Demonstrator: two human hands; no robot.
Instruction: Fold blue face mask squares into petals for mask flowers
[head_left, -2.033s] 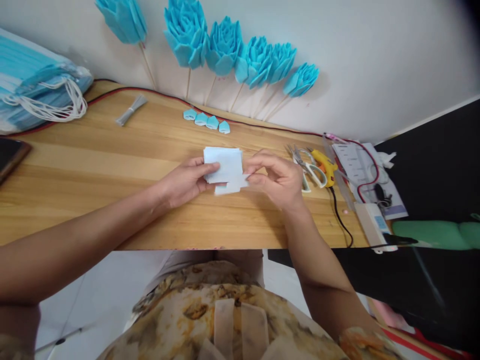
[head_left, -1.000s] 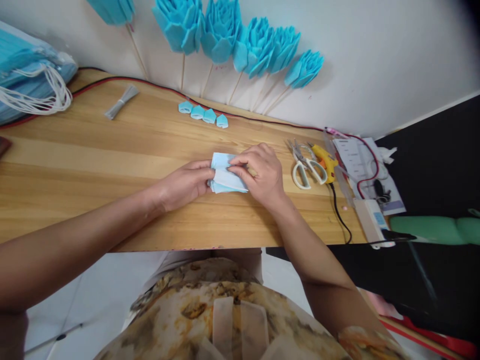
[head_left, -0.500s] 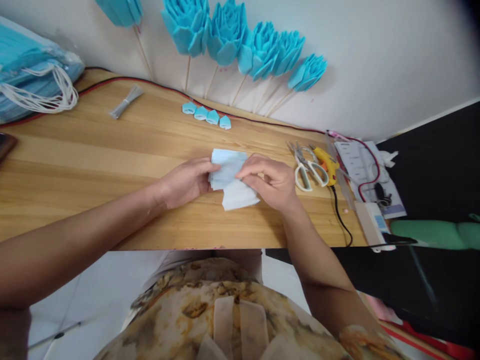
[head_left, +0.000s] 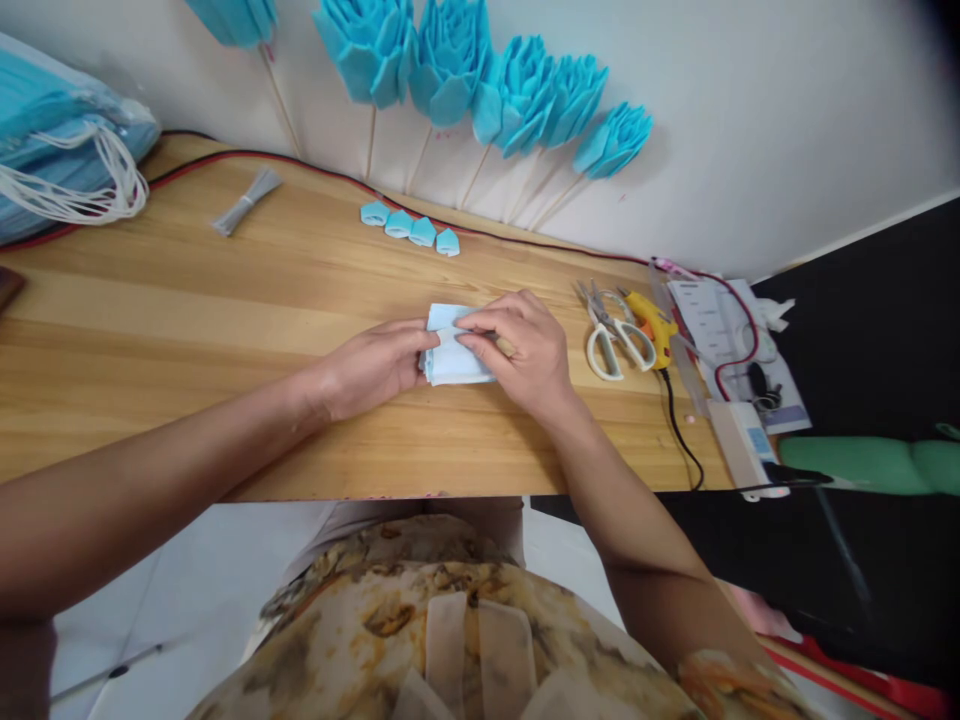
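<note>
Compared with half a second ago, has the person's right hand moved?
Yes: the right hand has shifted to the person's left, farther from the white-handled scissors lying on the table.

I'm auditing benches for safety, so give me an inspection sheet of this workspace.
Surface: wooden table, visibly grained.
Job's things: pale-blue sheets, held together.
Clutter: scissors beside a yellow glue gun; four folded blue pieces; grey tie bundle.
Hands: left hand grips the sheets' left side; right hand pinches their right.
Cables: red-and-black cable along the table's rear; black cord from the glue gun towards the front edge.
Surroundings: white wall, blue flowers on sticks.
</note>
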